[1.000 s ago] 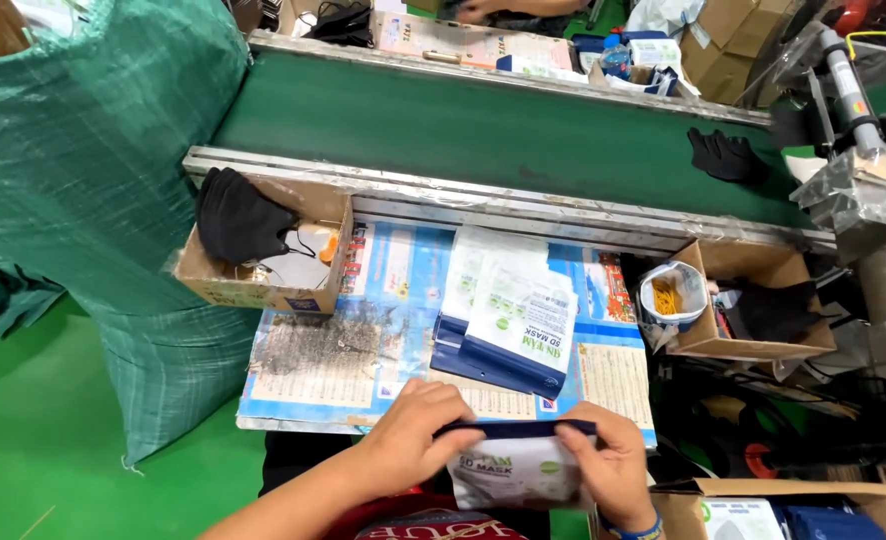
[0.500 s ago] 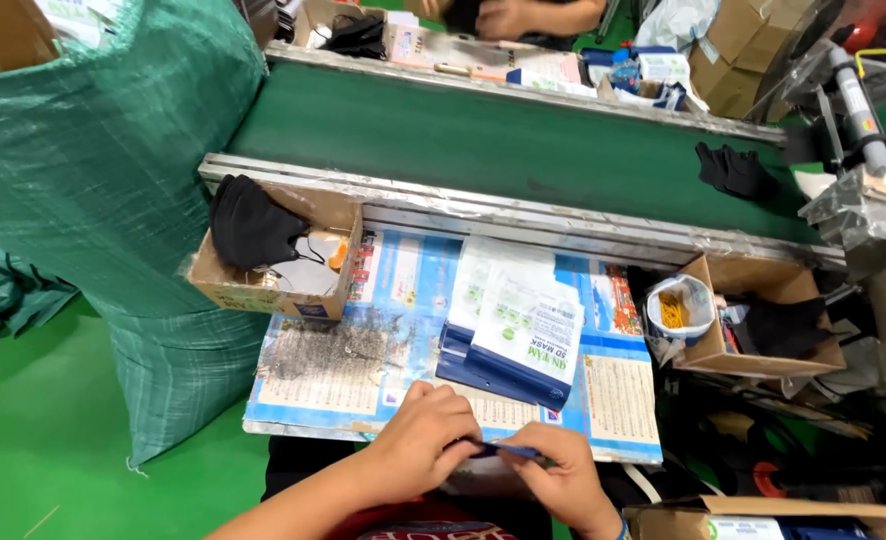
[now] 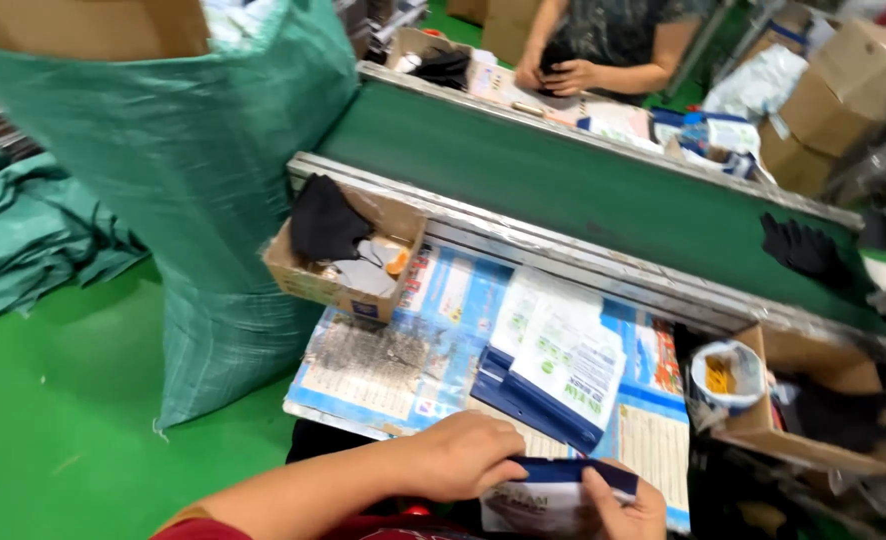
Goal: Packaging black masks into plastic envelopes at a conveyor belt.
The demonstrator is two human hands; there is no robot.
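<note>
Both my hands hold a flat white packet with a dark blue top edge (image 3: 553,495) at the near edge of the work surface. My left hand (image 3: 458,455) lies over its left end, fingers curled on the blue strip. My right hand (image 3: 618,505) pinches the right end from below. Just beyond them lies a stack of similar white and blue packets (image 3: 558,370) on blue printed sheets (image 3: 383,365). The lower part of the held packet is cut off by the frame.
A cardboard box (image 3: 348,255) with black fabric pieces sits left of the stack; another box (image 3: 813,400) and a small tub (image 3: 728,375) sit right. A green conveyor belt (image 3: 583,190) runs behind. A large green woven sack (image 3: 183,170) stands left. Another person's hands (image 3: 558,75) work across the belt.
The view has swung left and down slightly. My hands stay on the packet at the near edge, and its blue top edge shows again between them.
</note>
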